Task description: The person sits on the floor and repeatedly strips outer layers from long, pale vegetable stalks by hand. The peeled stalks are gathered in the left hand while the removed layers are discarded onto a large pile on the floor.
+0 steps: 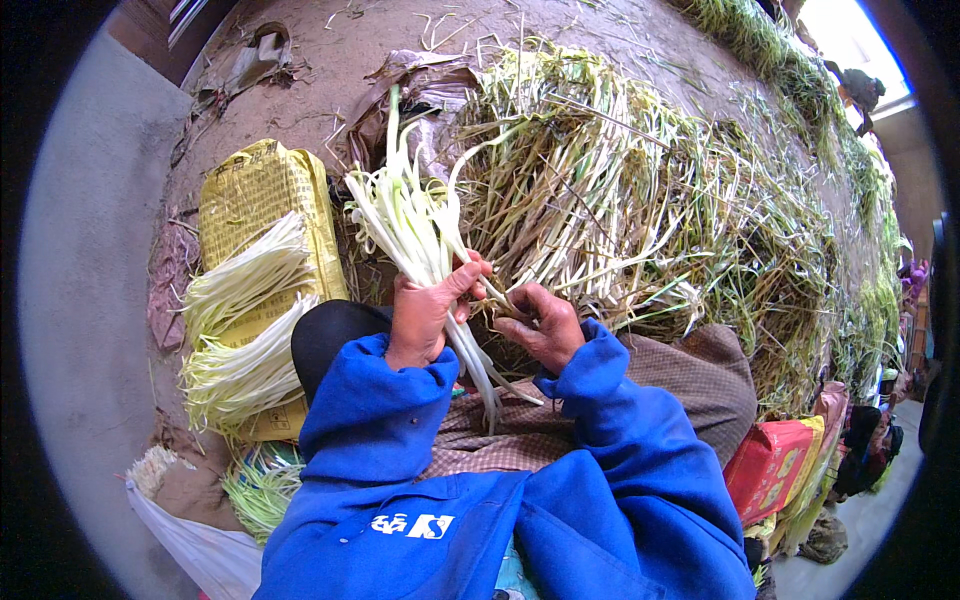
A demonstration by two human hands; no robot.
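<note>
In my left hand [429, 304] is a bunch of long pale stalks with green ends [409, 225], likely garlic chives or garlic shoots; their white lower ends hang over my lap. My right hand [541, 328], just to the right, pinches a brownish, dry-looking part at the base of one stalk. A large heap of untrimmed stalks with dry brown leaves [592, 187] lies beyond and to the right of my hands. At the left, two neat bundles of pale stalks, one upper [251, 274] and one lower [251, 371], rest on a yellow printed sack [259, 180].
More green stalks [266, 487] lie at the lower left by a white plastic sheet [195, 536]. A red and yellow bag [772, 469] stands at my right. Crumpled plastic [420, 82] lies beyond my hands. Greenery [795, 67] lines the far right, with other people partly visible there.
</note>
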